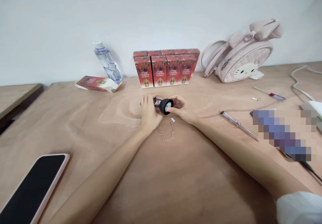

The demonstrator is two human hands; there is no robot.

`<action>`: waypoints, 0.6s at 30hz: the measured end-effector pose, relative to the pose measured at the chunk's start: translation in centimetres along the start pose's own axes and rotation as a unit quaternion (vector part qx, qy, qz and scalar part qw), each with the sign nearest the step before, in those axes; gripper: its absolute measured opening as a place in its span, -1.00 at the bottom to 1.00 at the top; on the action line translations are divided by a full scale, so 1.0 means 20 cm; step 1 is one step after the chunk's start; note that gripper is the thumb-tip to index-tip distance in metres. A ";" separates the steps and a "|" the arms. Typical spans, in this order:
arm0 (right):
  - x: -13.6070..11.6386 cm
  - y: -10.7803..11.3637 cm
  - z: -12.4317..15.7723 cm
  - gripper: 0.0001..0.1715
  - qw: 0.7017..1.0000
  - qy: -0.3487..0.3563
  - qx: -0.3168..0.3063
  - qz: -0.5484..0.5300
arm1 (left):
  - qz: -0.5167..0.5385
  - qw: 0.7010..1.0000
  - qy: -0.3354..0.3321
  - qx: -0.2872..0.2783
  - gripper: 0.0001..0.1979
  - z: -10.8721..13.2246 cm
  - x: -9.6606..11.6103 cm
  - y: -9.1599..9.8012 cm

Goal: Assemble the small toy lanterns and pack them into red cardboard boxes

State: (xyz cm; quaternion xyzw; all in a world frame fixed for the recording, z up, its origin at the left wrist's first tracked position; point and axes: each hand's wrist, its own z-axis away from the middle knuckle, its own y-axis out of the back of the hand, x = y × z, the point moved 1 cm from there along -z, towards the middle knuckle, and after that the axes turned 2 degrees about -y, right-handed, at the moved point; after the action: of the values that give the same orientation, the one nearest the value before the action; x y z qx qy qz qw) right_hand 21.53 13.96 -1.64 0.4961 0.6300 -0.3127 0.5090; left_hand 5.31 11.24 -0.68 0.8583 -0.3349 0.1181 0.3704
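Note:
A small black lantern-like piece (164,106) is tipped on its side between my hands, with its round base and a pale disc facing me. Clear, shiny material shows at its other end. My left hand (149,111) is wrapped round that end, its fingers partly hiding it. My right hand (181,109) holds the base from the right, the thumb lying on the pale disc and the other fingers curled behind. Just below the hands, a thin bent wire (168,139) lies on the table, with a small white scrap (172,120) at its upper right end.
Red Christmas boxes (159,71) stand in rows by the wall, left of a pink bag (241,61). An open box (97,83) lies beside a water bottle (107,61). Screwdrivers (238,125) and a blurred-out item (281,135) are at right; a phone (35,187) lies front left.

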 end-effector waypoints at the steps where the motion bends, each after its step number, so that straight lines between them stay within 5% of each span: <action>1: 0.00 0.00 0.00 -0.52 1.000 0.002 0.003 -0.012 | 0.006 1.000 0.001 0.003 -0.57 0.00 0.00 0.00; 6: 0.00 0.04 0.02 -0.64 1.000 0.011 0.005 -0.003 | 0.074 0.996 0.033 0.033 -0.53 0.00 -0.04 -0.01; 13: -0.05 0.13 0.09 -0.84 0.943 0.107 -0.215 0.229 | 0.176 0.970 0.116 0.121 -0.33 0.00 -0.09 -0.04; 18: -0.04 0.13 0.11 -0.94 0.924 0.191 -0.168 0.287 | 0.120 0.978 0.102 0.136 -0.38 0.03 -0.09 -0.04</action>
State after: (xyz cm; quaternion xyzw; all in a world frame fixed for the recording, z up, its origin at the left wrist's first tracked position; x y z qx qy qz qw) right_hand 24.58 12.59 -1.17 0.6130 0.5894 0.0579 0.5230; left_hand 4.44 12.17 -2.30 0.8375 -0.3768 0.2936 0.2655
